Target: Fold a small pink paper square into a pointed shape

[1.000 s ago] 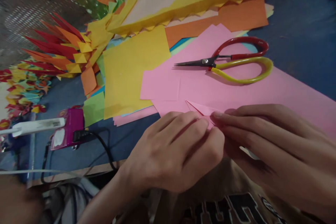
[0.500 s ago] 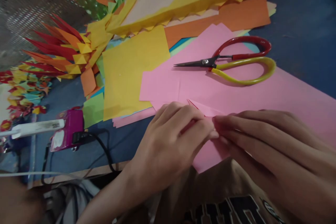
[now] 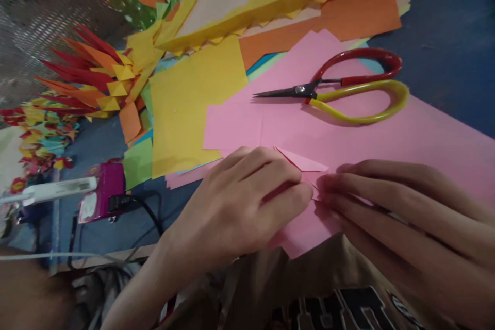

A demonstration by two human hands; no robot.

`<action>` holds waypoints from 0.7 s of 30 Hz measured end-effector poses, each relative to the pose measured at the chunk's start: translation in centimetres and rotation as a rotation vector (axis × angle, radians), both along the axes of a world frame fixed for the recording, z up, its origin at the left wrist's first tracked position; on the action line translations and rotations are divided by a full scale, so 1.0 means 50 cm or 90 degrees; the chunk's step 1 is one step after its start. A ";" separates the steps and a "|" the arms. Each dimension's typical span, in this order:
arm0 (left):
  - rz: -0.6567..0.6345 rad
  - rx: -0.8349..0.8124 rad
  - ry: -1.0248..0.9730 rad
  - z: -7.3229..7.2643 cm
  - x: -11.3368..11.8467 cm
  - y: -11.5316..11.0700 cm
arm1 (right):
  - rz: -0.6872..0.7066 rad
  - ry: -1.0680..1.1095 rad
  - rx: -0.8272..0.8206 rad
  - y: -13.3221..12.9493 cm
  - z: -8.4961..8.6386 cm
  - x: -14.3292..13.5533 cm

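Observation:
A small folded pink paper (image 3: pixel 303 161) lies between my hands, over larger pink sheets (image 3: pixel 348 139) near the table's front edge. My left hand (image 3: pixel 247 201) has its fingers curled on the left part of the folded piece. At the right part, the fingertips of my right hand (image 3: pixel 402 216) are pressed together on the paper. My fingers hide some of the folds. Just beyond them, scissors (image 3: pixel 301 90) with one red and one yellow handle rest on the pink sheets, their dark blades pointing left.
Yellow paper (image 3: pixel 197 108) and orange paper (image 3: pixel 359 13) lie behind. Red, orange and yellow folded pieces (image 3: pixel 93 75) stand at the back left. A purple power box (image 3: pixel 106 191) with a white plug and cables sits at the left.
My two hands have moved slightly apart, and more of the folded pink paper shows between them. The left hand has shifted a little to the left.

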State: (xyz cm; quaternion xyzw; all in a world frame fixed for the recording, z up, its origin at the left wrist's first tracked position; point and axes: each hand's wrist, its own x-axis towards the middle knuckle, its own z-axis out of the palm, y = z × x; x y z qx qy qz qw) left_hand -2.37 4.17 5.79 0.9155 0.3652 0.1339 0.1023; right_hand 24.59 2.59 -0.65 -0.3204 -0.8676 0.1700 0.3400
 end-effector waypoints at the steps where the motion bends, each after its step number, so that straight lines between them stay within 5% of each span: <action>1: 0.016 -0.012 -0.018 -0.002 0.005 0.000 | 0.002 -0.001 -0.007 0.000 0.000 0.002; 11: 0.158 -0.128 -0.125 -0.012 0.038 0.000 | 0.109 -0.060 0.073 0.004 -0.009 0.030; 21: 0.197 -0.108 -0.119 -0.011 0.048 -0.007 | 0.081 -0.071 0.053 -0.009 -0.009 0.031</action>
